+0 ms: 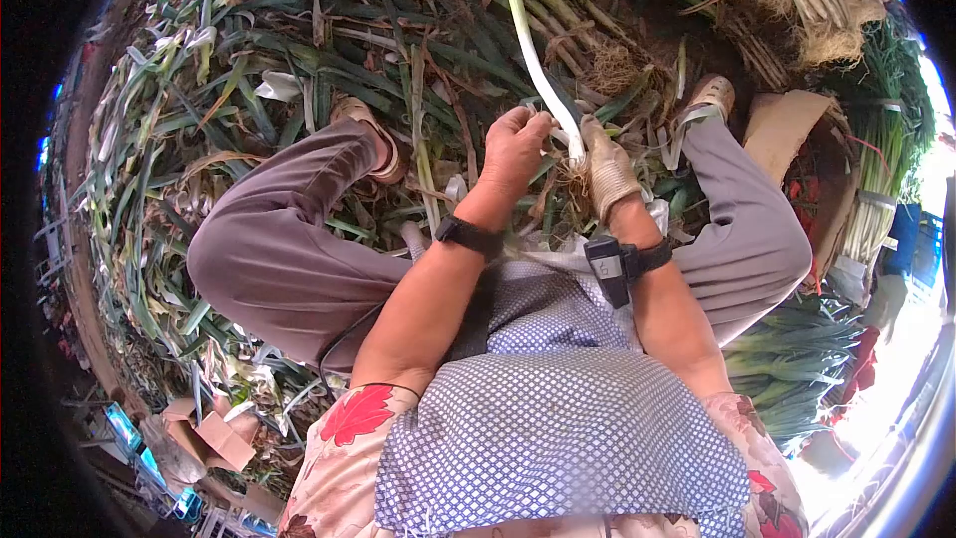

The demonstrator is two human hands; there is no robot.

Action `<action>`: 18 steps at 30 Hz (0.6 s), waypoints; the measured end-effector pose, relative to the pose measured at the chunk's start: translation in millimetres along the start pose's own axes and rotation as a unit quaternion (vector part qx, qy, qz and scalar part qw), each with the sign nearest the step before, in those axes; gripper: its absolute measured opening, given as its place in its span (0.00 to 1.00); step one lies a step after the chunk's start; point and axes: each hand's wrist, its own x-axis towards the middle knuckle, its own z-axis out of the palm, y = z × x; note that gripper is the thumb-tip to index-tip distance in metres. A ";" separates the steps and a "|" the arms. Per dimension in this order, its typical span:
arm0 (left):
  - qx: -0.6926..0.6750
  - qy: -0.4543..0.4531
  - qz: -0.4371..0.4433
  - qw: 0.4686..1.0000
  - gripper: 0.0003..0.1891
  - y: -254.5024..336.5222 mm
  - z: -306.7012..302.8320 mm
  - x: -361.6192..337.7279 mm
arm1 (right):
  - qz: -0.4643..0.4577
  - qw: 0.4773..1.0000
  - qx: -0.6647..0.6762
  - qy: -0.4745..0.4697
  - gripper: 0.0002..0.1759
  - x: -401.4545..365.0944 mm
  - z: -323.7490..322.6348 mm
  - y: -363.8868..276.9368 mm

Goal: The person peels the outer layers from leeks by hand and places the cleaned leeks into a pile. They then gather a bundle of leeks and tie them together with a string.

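Observation:
A long green onion (pixel 538 60) slants down between my hands, its white stem lower and its green leaves reaching past the top edge. Its root tuft (pixel 575 168) hangs at the bottom end. My right hand (pixel 609 169), in a pale dirty work glove, closes on the stem just above the roots. On the other side of the stem is my bare left hand (pixel 515 147), fingers pinched together close to the onion. What sits in that pinch is too small to make out. Both wrists wear black straps.
Stripped leaves (pixel 269 50) cover the ground around my legs. Unpeeled onions with dry roots (pixel 827 15) lie at upper right. Tied green onions (pixel 881 169) stand at right beside a bent cardboard piece (pixel 787 130). More green onions (pixel 797 364) lie at lower right, a torn box (pixel 209 433) at lower left.

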 end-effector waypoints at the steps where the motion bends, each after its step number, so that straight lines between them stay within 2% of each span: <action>1: -0.046 -0.005 -0.007 0.999 0.10 10.4 3.3 -7.2 | 0.009 0.999 0.050 -0.015 0.26 -8.2 2.1 -8.0; 5: -0.134 -0.043 -0.004 0.990 0.09 12.6 5.9 -14.2 | 0.009 0.977 0.203 -0.060 0.22 -26.2 12.9 -25.4; 8: -0.102 -0.120 -0.093 0.983 0.09 24.1 4.1 -22.9 | 0.031 0.975 0.183 -0.123 0.23 -13.1 2.3 -21.7; 11: 0.074 -0.274 -0.195 0.939 0.11 48.5 0.7 -43.7 | 0.039 0.990 0.098 -0.089 0.22 -8.3 -5.4 -28.6; 12: 0.121 -0.325 -0.190 0.919 0.13 47.1 2.7 -51.7 | 0.069 0.982 0.148 -0.092 0.21 -5.0 -10.6 -30.8; 13: 0.223 -0.400 -0.170 0.873 0.15 49.5 3.3 -54.4 | 0.074 0.972 0.201 -0.101 0.20 -0.2 -13.9 -28.4; 15: 0.338 -0.362 -0.184 0.849 0.17 60.3 4.8 -62.7 | 0.034 0.976 0.195 -0.094 0.21 5.2 -14.3 -27.0; 18: 0.409 -0.214 -0.233 0.856 0.19 27.9 -20.1 -32.8 | -0.033 0.995 -0.085 -0.028 0.21 -13.7 -1.3 -43.7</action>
